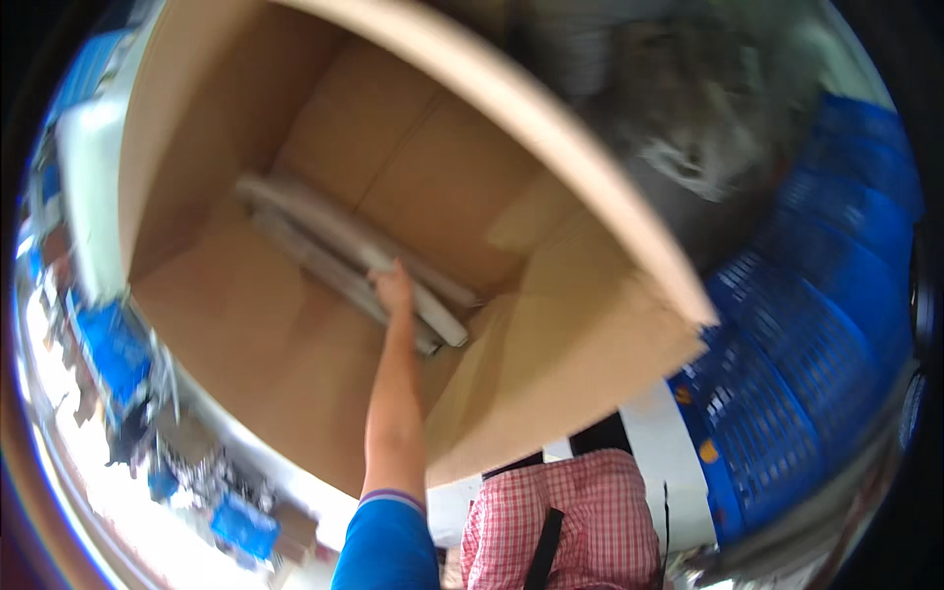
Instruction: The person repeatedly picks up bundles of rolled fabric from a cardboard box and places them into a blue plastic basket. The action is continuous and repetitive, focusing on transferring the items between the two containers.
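Pale roll [440, 315] under the left hand, deep inside a big carton

Fingers of the left hand [393, 285] were closed around the roll; blur hid how firm the hold was. The roll's long axis ran slantwise, upper left to lower right, its lower end pointing toward the carton's right side. Two other rolls [339, 278] lay alongside, one on each side, nearly parallel. Plain brown cardboard surrounded them: the tall, open carton [551, 379], creased across its far panel. Past its near edge came a blue sleeve [383, 546], with a red-checked garment [560, 511] beside it. Slotted blue crates [762, 413] stood to the right; a grey-brown heap [688, 108], too blurred to identify, lay beyond the rim. Leftward, farther off, blue containers [113, 344] sat amid clutter in bright light.
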{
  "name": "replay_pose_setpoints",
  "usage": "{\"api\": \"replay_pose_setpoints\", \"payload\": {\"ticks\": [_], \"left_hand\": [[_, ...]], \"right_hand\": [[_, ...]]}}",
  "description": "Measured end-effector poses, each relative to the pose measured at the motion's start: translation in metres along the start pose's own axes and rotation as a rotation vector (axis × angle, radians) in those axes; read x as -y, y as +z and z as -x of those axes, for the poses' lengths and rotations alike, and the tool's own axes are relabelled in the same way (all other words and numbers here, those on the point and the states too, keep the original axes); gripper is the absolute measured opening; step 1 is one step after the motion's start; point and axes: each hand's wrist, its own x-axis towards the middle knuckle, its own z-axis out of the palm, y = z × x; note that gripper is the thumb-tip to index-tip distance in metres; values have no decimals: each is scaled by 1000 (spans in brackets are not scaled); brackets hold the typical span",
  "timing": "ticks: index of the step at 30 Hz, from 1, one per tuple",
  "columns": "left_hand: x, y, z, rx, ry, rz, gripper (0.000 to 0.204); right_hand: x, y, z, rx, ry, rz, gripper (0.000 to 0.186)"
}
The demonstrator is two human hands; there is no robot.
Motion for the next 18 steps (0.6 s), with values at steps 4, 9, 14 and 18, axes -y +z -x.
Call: {"api": "replay_pose_setpoints", "payload": {"ticks": [4, 9, 14, 18], "left_hand": [[0, -109, 75, 418, -104, 301, 73], [-230, -324, 228, 639, 158, 885, 31], [-384, -349, 455, 1265, 359, 772, 35], [-481, -318, 593, 1323, 560, 617, 42]], "right_hand": [[-50, -45, 22, 164, 208, -243, 47], [-37, -57, -20, 66, 260, -219, 37], [-36, -16, 36, -145, 338, -400, 32], [-34, -21, 55, -168, 402, -449, 30]]}}
